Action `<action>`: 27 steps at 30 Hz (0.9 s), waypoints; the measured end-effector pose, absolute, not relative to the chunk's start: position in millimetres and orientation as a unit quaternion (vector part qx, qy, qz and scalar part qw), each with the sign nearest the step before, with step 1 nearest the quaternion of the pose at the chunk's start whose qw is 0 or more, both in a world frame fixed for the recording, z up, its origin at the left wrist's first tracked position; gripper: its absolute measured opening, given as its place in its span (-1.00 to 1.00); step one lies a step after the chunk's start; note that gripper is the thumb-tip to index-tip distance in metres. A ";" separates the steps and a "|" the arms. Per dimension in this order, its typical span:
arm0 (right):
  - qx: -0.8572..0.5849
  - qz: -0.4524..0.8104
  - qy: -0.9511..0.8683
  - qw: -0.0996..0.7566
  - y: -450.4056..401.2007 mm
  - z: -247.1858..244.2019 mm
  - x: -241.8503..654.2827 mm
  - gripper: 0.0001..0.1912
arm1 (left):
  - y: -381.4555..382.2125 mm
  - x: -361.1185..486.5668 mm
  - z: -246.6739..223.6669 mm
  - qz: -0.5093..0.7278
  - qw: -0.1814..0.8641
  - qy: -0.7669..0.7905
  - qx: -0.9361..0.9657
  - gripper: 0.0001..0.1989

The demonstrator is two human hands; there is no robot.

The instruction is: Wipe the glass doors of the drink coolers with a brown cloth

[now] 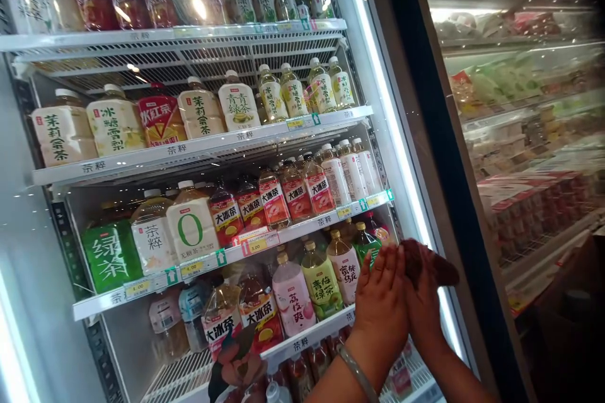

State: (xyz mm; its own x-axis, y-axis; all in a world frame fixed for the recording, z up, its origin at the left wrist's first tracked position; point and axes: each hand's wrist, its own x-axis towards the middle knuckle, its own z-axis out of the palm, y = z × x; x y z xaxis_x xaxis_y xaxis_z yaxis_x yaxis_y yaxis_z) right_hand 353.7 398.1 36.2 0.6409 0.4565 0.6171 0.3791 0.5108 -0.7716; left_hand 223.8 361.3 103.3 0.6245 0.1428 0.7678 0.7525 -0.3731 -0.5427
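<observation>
My left hand, with a bangle at its wrist, is raised before the drinks fridge. Its fingers are stretched out side by side, and its edge meets my right hand. A dark reddish-brown elongated thing is in my right hand, its far end sticking out to the right; its exact kind is unclear. Just left of my fingers stand a green-labelled bottle and a pale pink-labelled tea bottle. Whether my left fingertips touch the glass, I cannot tell.
Several shelves of bottled tea fill the lit fridge, with price tags along a white shelf edge. A bright light strip and dark frame stand at its right. Beyond them, another chiller holds packed goods. Reflections cross the glass.
</observation>
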 end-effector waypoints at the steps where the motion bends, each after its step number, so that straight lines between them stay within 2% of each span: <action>1: -0.479 0.013 -0.456 0.750 399.9 42.7 356.4 -0.21 | 362.4 224.5 108.3 -0.325 0.480 -0.298 -0.758 -0.36; 4: -0.451 -0.047 -0.512 0.729 405.3 62.2 368.3 -0.25 | 364.1 225.0 120.7 -0.312 0.480 -0.301 -0.763 -0.31; 8: -0.479 -0.079 -0.453 0.748 409.8 83.0 372.7 -0.20 | 364.6 227.0 131.4 -0.295 0.482 -0.292 -0.772 -0.29; 14: -0.430 -0.152 -0.556 0.695 416.2 113.6 379.8 -0.26 | 368.2 227.1 145.5 -0.321 0.483 -0.299 -0.757 -0.27; 18: -0.436 -0.174 -0.511 0.720 424.0 134.8 383.9 -0.23 | 370.3 224.1 157.5 -0.325 0.470 -0.298 -0.765 -0.24; 23: -0.396 -0.198 -0.595 0.671 423.2 160.2 380.7 -0.31 | 373.3 217.7 174.9 -0.354 0.467 -0.314 -0.747 -0.28; 27: -0.411 -0.207 -0.545 0.701 422.1 177.7 377.3 -0.24 | 371.5 212.3 188.5 -0.351 0.456 -0.325 -0.750 -0.26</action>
